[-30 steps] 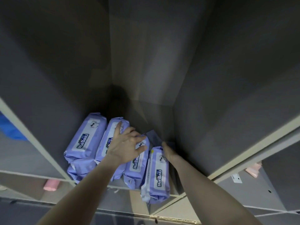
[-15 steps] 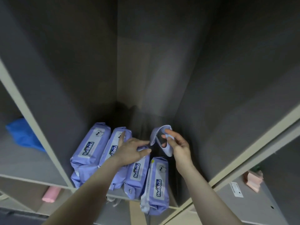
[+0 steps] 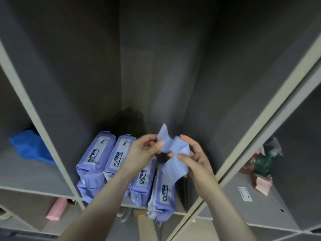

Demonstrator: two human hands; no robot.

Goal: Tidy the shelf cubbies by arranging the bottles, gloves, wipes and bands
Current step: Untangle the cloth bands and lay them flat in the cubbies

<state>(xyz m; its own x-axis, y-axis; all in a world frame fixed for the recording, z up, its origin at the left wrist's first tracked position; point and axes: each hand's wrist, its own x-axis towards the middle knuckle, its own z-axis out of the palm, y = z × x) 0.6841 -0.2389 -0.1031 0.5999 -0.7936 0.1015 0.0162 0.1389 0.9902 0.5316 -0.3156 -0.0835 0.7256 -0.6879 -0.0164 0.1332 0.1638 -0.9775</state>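
Several purple wipe packs [image 3: 97,159] lie side by side on the floor of the middle cubby. In front of them, both hands hold a flat lilac band [image 3: 175,153] up in the air. My left hand [image 3: 144,150] pinches its left edge between thumb and fingers. My right hand [image 3: 194,157] grips its right and lower part. The band is folded and partly creased, and a dark opening shows between the two hands. The rightmost wipe pack [image 3: 162,197] juts over the shelf's front edge.
A blue glove [image 3: 29,146] lies in the left cubby. The right cubby holds a green spray bottle [image 3: 264,162] and a pink item [image 3: 262,186]. A pink bottle [image 3: 56,208] lies in the cubby below left. A dark heap [image 3: 130,119] sits at the middle cubby's back.
My right hand pulled the lilac band out from behind the packs and lifted it. My left hand left the wipe packs and took hold of the band's left edge.
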